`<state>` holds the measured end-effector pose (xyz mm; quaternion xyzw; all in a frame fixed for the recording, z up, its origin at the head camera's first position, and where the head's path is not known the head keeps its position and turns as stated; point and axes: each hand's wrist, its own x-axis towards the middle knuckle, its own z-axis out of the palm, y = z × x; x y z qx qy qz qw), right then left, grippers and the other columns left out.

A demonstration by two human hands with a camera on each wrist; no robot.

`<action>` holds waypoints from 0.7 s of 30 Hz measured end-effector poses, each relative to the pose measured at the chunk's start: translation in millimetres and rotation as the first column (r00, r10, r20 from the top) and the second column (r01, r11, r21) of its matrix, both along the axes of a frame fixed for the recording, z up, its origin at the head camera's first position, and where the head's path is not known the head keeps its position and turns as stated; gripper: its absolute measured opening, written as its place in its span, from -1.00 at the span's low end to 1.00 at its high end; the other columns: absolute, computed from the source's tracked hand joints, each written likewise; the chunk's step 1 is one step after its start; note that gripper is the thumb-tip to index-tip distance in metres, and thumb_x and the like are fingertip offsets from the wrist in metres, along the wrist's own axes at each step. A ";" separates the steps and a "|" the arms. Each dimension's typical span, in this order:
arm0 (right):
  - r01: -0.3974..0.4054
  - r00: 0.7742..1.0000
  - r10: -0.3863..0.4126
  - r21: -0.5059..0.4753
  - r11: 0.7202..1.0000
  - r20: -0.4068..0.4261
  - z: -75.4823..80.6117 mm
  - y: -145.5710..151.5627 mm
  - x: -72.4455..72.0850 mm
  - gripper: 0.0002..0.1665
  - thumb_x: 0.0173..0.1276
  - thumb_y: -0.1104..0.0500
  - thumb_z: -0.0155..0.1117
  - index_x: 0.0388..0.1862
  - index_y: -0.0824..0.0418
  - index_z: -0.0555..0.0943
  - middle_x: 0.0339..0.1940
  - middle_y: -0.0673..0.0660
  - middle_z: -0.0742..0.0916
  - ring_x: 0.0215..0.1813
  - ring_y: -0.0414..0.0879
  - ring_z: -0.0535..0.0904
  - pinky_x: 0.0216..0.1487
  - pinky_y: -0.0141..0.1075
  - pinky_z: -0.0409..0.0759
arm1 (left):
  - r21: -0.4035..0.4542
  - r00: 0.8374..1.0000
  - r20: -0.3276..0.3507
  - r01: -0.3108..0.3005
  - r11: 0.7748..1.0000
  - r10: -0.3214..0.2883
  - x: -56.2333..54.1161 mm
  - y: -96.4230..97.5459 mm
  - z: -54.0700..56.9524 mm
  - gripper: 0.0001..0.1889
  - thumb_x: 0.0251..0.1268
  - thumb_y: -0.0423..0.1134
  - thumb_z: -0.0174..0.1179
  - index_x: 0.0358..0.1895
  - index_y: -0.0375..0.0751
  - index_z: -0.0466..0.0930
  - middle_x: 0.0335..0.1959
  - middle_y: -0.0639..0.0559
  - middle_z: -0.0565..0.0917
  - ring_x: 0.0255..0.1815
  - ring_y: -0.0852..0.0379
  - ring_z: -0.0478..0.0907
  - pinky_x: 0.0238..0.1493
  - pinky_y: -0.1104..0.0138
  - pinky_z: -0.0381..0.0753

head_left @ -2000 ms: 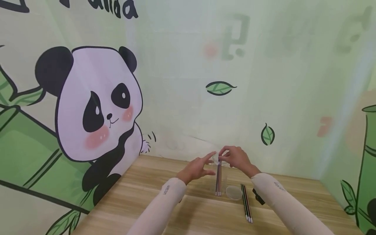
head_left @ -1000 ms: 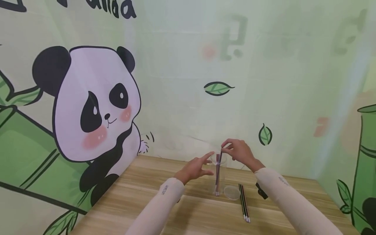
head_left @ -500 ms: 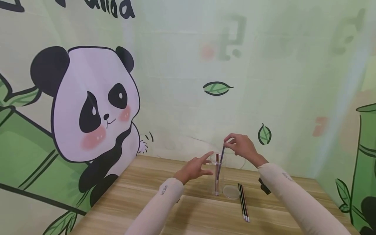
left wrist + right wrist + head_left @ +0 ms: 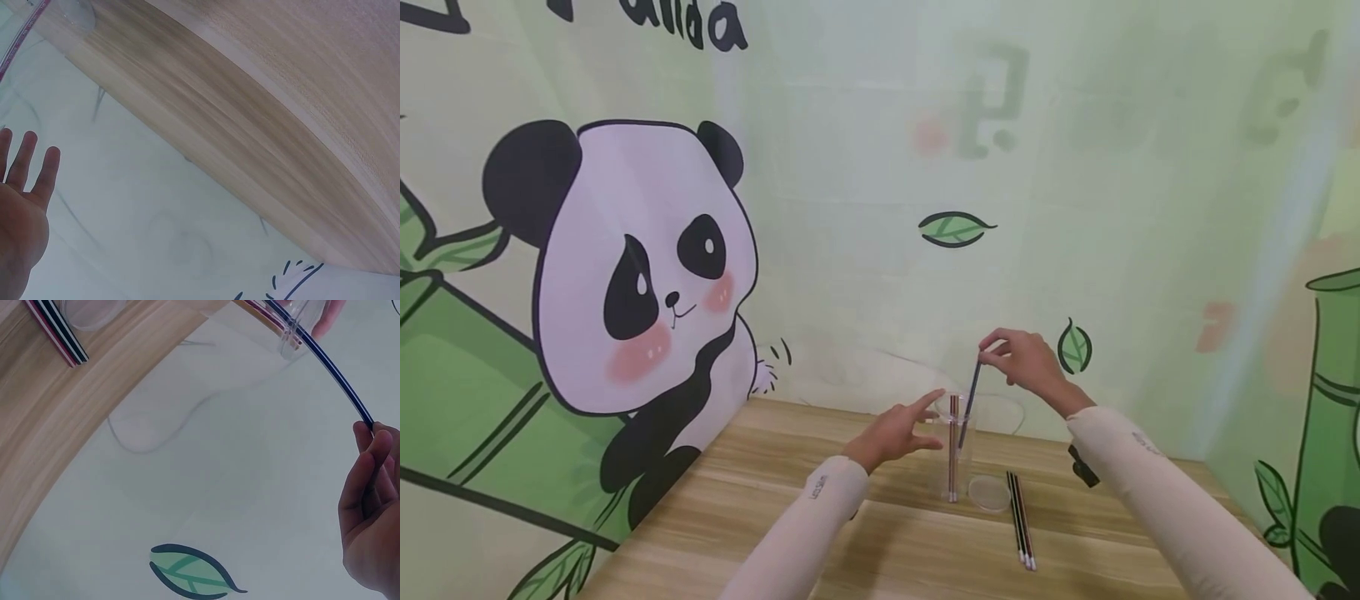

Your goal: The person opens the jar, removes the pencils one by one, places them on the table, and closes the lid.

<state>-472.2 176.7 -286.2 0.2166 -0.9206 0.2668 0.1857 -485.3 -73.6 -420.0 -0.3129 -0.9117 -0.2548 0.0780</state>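
My right hand [image 4: 1017, 360] pinches the upper end of a dark blue pencil [image 4: 971, 396] between thumb and fingertips. The pencil leans, its lower part inside a tall clear plastic jar [image 4: 967, 467]. Reddish-brown pencils [image 4: 953, 450] stand upright in that jar, white ends down. My left hand [image 4: 895, 431] is at the jar's left side, thumb and forefinger spread by its upper part. In the left wrist view, fingers of the left hand [image 4: 26, 194] look straight. The right wrist view shows the blue pencil [image 4: 337, 374] crossing the jar's rim.
A round clear lid [image 4: 989, 493] lies on the wooden table [image 4: 917, 550] right of the jar. Beside it is a row of dark striped pencils [image 4: 1021, 521]. A pale green wall [image 4: 850, 292] with panda and leaf drawings rises directly behind the table.
My right hand has risen and moved right, drawing the blue pencil up from among the others, so much of it stands above the jar's rim. The left hand stays by the jar.
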 end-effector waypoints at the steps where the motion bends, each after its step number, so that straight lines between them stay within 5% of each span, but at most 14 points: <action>1: 0.000 1.000 0.000 0.001 1.000 -0.003 1.6 1.2 0.4 -0.76 0.49 0.11 0.38 0.03 0.21 0.70 -0.07 0.30 0.83 -0.56 -0.03 0.66 -0.46 -0.27 0.58 | 0.002 1.000 -0.002 0.001 1.000 -0.001 -0.1 0.1 -0.5 -0.03 0.32 0.06 0.40 0.69 0.27 -0.02 0.35 0.02 0.63 0.33 -0.03 0.60 0.41 0.01 0.48; 21: 0.037 0.998 -0.037 -0.001 0.999 -0.060 31.4 14.2 3.7 -0.75 0.50 0.10 0.37 0.04 0.22 0.69 -0.06 0.32 0.82 -0.59 -0.07 0.64 -0.48 -0.28 0.56 | -0.007 0.999 -0.036 0.017 1.000 -0.017 1.4 0.9 -1.0 -0.03 0.34 0.02 0.40 0.69 0.15 0.00 0.33 0.00 0.64 0.31 -0.09 0.61 0.41 0.02 0.48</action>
